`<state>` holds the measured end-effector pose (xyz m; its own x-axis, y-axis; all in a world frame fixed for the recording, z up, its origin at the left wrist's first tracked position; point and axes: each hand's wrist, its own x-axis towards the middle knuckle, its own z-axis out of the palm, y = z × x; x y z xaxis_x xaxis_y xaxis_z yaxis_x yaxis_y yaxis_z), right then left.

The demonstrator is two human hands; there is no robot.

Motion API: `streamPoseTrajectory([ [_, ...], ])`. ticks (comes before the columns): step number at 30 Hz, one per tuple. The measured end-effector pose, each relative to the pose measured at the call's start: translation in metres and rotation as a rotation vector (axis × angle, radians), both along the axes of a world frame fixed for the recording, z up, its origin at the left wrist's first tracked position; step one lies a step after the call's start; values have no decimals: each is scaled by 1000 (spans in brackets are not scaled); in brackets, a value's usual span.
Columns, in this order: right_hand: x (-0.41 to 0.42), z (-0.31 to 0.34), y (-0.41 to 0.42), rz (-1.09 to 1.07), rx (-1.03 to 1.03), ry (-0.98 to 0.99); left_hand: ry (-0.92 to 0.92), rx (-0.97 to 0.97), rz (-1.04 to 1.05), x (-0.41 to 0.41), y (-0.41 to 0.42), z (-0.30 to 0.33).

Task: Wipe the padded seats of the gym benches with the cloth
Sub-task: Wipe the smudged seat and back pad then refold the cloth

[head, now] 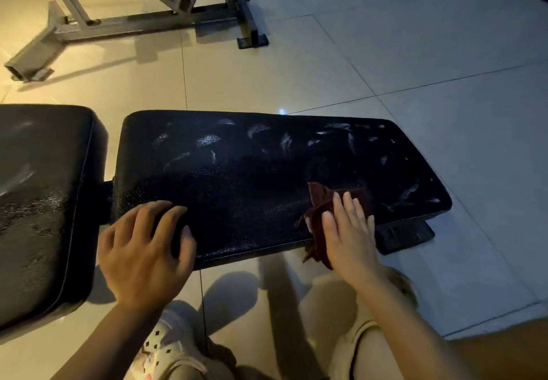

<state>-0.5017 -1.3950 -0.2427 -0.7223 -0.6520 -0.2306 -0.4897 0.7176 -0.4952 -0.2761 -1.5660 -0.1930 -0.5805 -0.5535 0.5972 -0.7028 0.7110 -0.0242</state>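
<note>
A black padded bench seat (252, 178) lies across the middle of the view, with pale smears along its far side and right end. My right hand (348, 231) lies flat with straight fingers on a dark red cloth (321, 201), pressing it onto the seat's near right part. My left hand (145, 246) rests on the seat's near left corner, fingers bent over the edge. A second black pad (44, 201) sits to the left, across a narrow gap.
A grey metal equipment frame (142, 21) stands on the tiled floor beyond the bench. The bench's black foot (406, 236) sticks out under the right end. My knees are on the floor just below the seat.
</note>
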Motion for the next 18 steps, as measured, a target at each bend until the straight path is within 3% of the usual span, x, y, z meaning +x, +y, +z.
streamPoseTrajectory([
  [5,-62,-6,-26,-26,131,65,12,-41,-20,0,-3,-3],
  [9,-67,-1,-45,-41,186,85,33,-77,-27,-1,-6,-7],
  [14,-14,20,-70,270,82,165,62,-62,-31,-1,-6,-8],
  [18,60,49,-96,603,-131,188,140,12,-52,0,-4,-6],
])
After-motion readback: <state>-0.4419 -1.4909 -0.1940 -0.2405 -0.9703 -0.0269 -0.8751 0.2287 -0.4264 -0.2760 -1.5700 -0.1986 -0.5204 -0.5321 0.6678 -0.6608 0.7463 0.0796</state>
